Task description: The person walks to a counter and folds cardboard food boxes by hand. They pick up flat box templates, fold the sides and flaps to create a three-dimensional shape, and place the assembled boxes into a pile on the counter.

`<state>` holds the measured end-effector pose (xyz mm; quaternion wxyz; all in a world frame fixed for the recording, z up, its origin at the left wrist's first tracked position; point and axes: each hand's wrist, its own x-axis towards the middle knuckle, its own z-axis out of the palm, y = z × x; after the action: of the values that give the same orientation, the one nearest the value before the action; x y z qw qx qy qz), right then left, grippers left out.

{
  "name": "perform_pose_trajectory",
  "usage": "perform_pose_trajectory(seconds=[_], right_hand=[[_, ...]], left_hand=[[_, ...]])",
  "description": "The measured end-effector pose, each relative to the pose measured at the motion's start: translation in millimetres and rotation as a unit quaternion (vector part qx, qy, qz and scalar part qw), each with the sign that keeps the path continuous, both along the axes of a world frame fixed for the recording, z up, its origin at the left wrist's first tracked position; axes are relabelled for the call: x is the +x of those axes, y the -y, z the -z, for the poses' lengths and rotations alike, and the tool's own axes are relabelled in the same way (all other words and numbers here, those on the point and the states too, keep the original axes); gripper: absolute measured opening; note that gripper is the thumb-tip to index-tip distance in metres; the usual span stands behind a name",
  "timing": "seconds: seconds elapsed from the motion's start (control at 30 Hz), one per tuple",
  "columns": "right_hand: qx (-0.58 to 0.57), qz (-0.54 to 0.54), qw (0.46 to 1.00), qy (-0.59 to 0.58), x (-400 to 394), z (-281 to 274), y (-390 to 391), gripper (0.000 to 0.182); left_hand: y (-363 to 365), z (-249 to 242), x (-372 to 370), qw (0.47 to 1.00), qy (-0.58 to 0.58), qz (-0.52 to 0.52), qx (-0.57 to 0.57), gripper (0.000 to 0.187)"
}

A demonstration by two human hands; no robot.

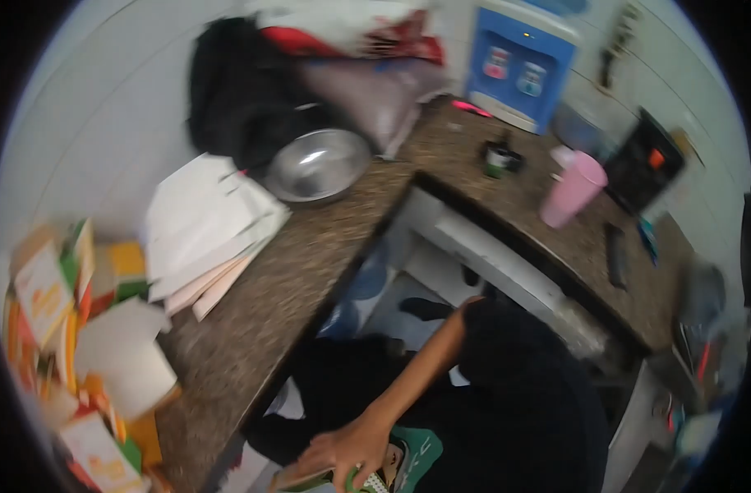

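Observation:
My right hand is low in the view, its forearm reaching down and left from a black sleeve. Its fingers are closed on a flat carton piece with a pale edge and some green, partly cut off by the bottom edge. Beside and below the hand is a green print on dark cloth. My left hand is not in view.
A speckled counter bears folded colourful cartons, white sheets, a metal bowl, a pink cup and a blue water dispenser. Bags lie behind the bowl. Blue bottles stand below.

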<state>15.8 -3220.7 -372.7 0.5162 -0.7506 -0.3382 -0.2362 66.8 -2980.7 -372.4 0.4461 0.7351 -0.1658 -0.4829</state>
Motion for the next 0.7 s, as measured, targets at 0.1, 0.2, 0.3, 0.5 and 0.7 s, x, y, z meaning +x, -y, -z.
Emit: perform_pose_trajectory(seconds=[0.1, 0.2, 0.3, 0.5, 0.7], right_hand=[[-0.088, 0.016, 0.989, 0.121, 3, 1, -21, 0.041], [-0.144, 0.085, 0.973, -0.158, 2, -1, -17, 0.045], [-0.252, -0.019, 0.949, -0.187, 1, -1, -21, 0.051], [-0.293, -0.112, 0.912, -0.265, 12, -20, -16, 0.025], [-0.068, 0.031, 0.974, -0.214, 19, -25, -7, 0.030]], left_hand=[[25, -15, 6, 0.996, 0.061, 0.064, 0.020, 0.040], [37, -22, 7, 0.990, 0.103, 0.093, 0.025, 0.040], [43, -27, 6, 0.984, 0.137, 0.108, 0.026, 0.040], [40, -39, 4, 0.970, 0.215, 0.112, 0.028, 0.040], [35, -54, 3, 0.938, 0.329, 0.105, 0.019, 0.041]])
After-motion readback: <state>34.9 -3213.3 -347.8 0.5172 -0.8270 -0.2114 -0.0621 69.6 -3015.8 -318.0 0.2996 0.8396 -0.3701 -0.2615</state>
